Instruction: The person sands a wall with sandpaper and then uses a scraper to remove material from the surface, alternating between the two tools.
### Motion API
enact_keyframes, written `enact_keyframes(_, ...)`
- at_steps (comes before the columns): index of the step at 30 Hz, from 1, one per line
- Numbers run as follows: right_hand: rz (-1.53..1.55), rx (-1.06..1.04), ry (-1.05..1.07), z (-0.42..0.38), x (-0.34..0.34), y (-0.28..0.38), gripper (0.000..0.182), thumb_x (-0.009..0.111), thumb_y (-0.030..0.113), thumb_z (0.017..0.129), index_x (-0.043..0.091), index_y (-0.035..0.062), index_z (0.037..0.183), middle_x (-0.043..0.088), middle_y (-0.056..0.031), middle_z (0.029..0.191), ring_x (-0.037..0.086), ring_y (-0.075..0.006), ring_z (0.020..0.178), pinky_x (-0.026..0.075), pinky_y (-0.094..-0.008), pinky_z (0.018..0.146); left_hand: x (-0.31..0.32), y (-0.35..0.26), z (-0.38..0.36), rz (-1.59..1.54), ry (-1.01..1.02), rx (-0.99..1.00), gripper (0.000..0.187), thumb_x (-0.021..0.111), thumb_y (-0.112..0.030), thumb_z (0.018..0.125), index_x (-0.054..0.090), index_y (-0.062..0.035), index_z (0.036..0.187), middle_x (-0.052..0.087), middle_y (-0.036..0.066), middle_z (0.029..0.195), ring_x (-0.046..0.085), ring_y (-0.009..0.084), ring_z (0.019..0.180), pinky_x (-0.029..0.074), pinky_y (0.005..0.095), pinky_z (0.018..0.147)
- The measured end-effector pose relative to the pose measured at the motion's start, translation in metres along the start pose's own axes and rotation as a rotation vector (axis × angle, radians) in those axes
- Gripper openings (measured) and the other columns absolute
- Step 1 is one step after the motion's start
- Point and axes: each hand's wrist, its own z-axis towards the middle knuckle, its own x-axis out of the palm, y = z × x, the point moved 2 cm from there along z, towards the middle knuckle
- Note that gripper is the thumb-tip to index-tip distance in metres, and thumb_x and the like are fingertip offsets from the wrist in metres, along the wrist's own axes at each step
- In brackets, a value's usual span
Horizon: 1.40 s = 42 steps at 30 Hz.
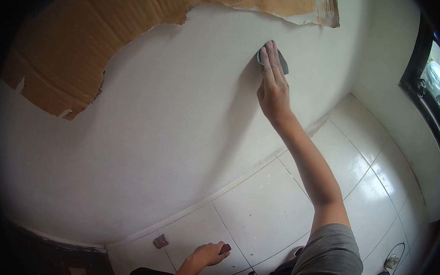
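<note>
My right hand point(274, 83) is stretched up to the white wall point(172, 105). Its fingers lie together and press a dark grey sheet of sandpaper point(283, 64) against the surface; one edge of the sheet curls up beside the fingers. Low in the view, over the floor, my left hand point(207, 255) is closed around a small reddish-brown piece point(225, 248). Only the end of that piece sticks out, so its kind cannot be made out. On the tiles to the left of this hand lies a curled brown piece point(161, 241) that looks like sandpaper.
Torn brown cardboard point(91, 31) covers the upper part of the wall. Below runs a white tiled floor point(256, 209) with small specks on it. A dark-framed window point(425, 73) is at the right. A cord with a small box point(392, 261) lies at the lower right.
</note>
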Motion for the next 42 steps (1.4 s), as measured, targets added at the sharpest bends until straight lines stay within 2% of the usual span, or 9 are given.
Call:
enact_keyframes(6, 0.012, 0.009, -0.020, 0.052, -0.019, -0.022, 0.072, 0.044, -0.026, 0.078, 0.046, -0.0085, 0.147, 0.045, -0.0285, 0.154, 0.041, -0.0420, 0.146, 0.041, -0.0467, 0.120, 0.005, -0.004, -0.001, -0.024, 0.032, 0.007, 0.056, 0.048, -0.056, 0.102, 0.055, -0.0094, 0.133, 0.072, 0.023, 0.111, 0.068, 0.0422, 0.105, 0.053, 0.0508, 0.092)
enact_keyframes(9, 0.046, 0.025, -0.055, 0.037, -0.009, -0.009, 0.073, 0.042, -0.026, 0.078, 0.044, -0.0086, 0.149, 0.043, -0.0290, 0.155, 0.040, -0.0420, 0.147, 0.039, -0.0468, 0.121, 0.000, -0.005, -0.004, -0.005, 0.030, -0.019, 0.054, 0.049, -0.053, 0.102, 0.055, -0.0070, 0.129, 0.073, 0.023, 0.110, 0.069, 0.0413, 0.105, 0.054, 0.0516, 0.091)
enact_keyframes(12, 0.088, -0.091, 0.079, -0.032, 0.014, 0.015, 0.079, 0.046, -0.025, 0.075, 0.036, -0.0116, 0.153, 0.035, -0.0303, 0.161, 0.033, -0.0478, 0.149, 0.034, -0.0531, 0.124, -0.004, -0.005, -0.005, 0.008, 0.007, -0.019, 0.053, 0.050, -0.052, 0.102, 0.055, -0.0058, 0.127, 0.073, 0.022, 0.110, 0.069, 0.0408, 0.105, 0.054, 0.0520, 0.090)
enact_keyframes(14, 0.102, -0.087, 0.142, -0.062, 0.017, 0.026, 0.079, 0.048, -0.025, 0.074, 0.038, -0.0111, 0.152, 0.036, -0.0291, 0.160, 0.034, -0.0462, 0.149, 0.035, -0.0512, 0.124, -0.003, -0.006, -0.005, 0.005, -0.002, -0.016, 0.054, 0.049, -0.053, 0.102, 0.056, -0.0070, 0.129, 0.073, 0.022, 0.111, 0.069, 0.0410, 0.105, 0.054, 0.0517, 0.091)
enact_keyframes(18, 0.100, -0.159, 0.243, -0.047, 0.001, 0.018, 0.077, 0.049, -0.026, 0.073, 0.043, -0.0114, 0.148, 0.040, -0.0262, 0.160, 0.035, -0.0431, 0.150, 0.036, -0.0496, 0.124, 0.002, -0.007, -0.005, 0.002, 0.015, -0.019, 0.056, 0.049, -0.055, 0.102, 0.056, -0.0096, 0.134, 0.072, 0.022, 0.113, 0.068, 0.0412, 0.108, 0.053, 0.0507, 0.094)
enact_keyframes(24, 0.061, -0.083, 0.059, 0.031, -0.005, 0.022, 0.073, 0.049, -0.024, 0.077, 0.043, -0.0108, 0.149, 0.041, -0.0258, 0.159, 0.036, -0.0417, 0.150, 0.037, -0.0493, 0.123, 0.003, -0.006, 0.001, 0.000, 0.037, -0.010, 0.056, 0.048, -0.056, 0.103, 0.055, -0.0099, 0.135, 0.072, 0.022, 0.114, 0.068, 0.0410, 0.108, 0.053, 0.0510, 0.095)
enact_keyframes(29, 0.067, -0.158, 0.153, -0.029, 0.011, 0.036, 0.071, 0.055, -0.020, 0.080, 0.044, -0.0092, 0.150, 0.040, -0.0250, 0.160, 0.037, -0.0410, 0.149, 0.040, -0.0492, 0.121, -0.001, -0.003, 0.000, 0.016, 0.013, -0.013, 0.057, 0.047, -0.056, 0.103, 0.054, -0.0100, 0.135, 0.072, 0.024, 0.113, 0.068, 0.0421, 0.107, 0.053, 0.0517, 0.094)
enact_keyframes(34, 0.040, -0.225, 0.207, -0.007, -0.004, 0.029, 0.070, 0.059, -0.018, 0.080, 0.045, -0.0081, 0.149, 0.042, -0.0225, 0.159, 0.039, -0.0385, 0.149, 0.042, -0.0465, 0.120, -0.001, -0.008, -0.003, 0.009, 0.028, -0.015, 0.057, 0.047, -0.057, 0.103, 0.054, -0.0100, 0.135, 0.072, 0.024, 0.112, 0.067, 0.0434, 0.106, 0.053, 0.0521, 0.094)
enact_keyframes(42, 0.063, -0.109, 0.100, -0.005, 0.008, 0.036, 0.072, 0.052, -0.024, 0.078, 0.045, -0.0094, 0.149, 0.041, -0.0255, 0.158, 0.038, -0.0410, 0.149, 0.039, -0.0484, 0.122, -0.005, -0.007, -0.002, -0.010, 0.029, -0.013, 0.057, 0.047, -0.056, 0.103, 0.054, -0.0097, 0.134, 0.072, 0.024, 0.111, 0.068, 0.0422, 0.107, 0.052, 0.0519, 0.094)
